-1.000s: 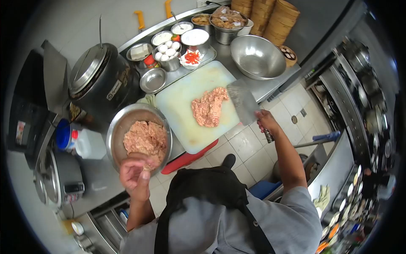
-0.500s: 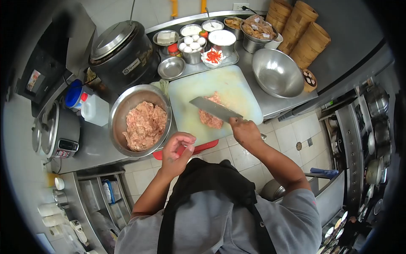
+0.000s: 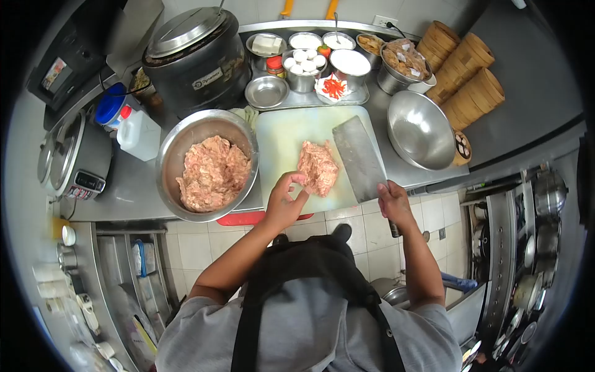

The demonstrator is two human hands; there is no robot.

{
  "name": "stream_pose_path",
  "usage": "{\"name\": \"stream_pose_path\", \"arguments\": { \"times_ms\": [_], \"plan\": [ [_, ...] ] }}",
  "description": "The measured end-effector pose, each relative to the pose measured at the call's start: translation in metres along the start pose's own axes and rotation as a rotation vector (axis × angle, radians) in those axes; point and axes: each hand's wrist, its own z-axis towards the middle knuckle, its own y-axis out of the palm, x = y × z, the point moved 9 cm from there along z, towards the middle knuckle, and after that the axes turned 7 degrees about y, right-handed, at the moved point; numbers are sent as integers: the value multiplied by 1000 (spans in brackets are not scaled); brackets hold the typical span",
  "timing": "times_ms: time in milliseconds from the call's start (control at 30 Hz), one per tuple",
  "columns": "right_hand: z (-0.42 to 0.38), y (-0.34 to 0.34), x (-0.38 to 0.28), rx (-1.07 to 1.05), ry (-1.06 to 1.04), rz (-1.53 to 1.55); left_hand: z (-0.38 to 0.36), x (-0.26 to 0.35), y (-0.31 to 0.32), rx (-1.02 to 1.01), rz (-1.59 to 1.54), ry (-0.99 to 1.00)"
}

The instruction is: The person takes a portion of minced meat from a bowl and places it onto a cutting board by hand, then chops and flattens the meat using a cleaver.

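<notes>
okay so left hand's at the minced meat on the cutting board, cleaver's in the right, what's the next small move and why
Probably draw the left hand back from the minced meat before chopping. Its fingertips touch the pile's near edge, while the right hand holds the cleaver raised just beside it over the cutting board.

Two heaps of minced meat show: one in the steel bowl [image 3: 168, 162] at left, one on the single white cutting board [image 3: 282, 133]. One cleaver [image 3: 359, 158], two large steel mixing bowls counting the empty one [image 3: 420, 130], and three stacks of bamboo steamers [image 3: 466, 68]. One bowl holds about seven white eggs [image 3: 303, 60].
</notes>
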Motion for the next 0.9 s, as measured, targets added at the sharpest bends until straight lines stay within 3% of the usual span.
{"name": "stream_pose_path", "arguments": {
  "times_ms": [167, 367, 433, 467, 633, 700, 767, 900],
  "plan": [
    [47, -33, 49, -234, 203, 102, 7, -27, 14, 150, 118, -99],
    [113, 1, 46, -557, 123, -71, -12, -23, 19, 424, 124, -260],
    [108, 24, 4, -583, 15, -205, -15, -10, 18, 522, 170, -211],
    [118, 41, -13, -494, -455, -371, -15, 2, 15, 561, 199, -188],
    [42, 39, -76, -365, -873, -926, -21, 0, -19, 904, 80, -123],
    [18, 31, -71, -300, -971, -1006, -34, -23, -28, 1005, 17, -269],
    [11, 22, -64, -273, -1024, -917, -41, -55, -29, 1046, -111, -347],
    [11, 3, -62, -246, -849, -808, 4, -83, -5, 667, -12, -207]
  ]
}}
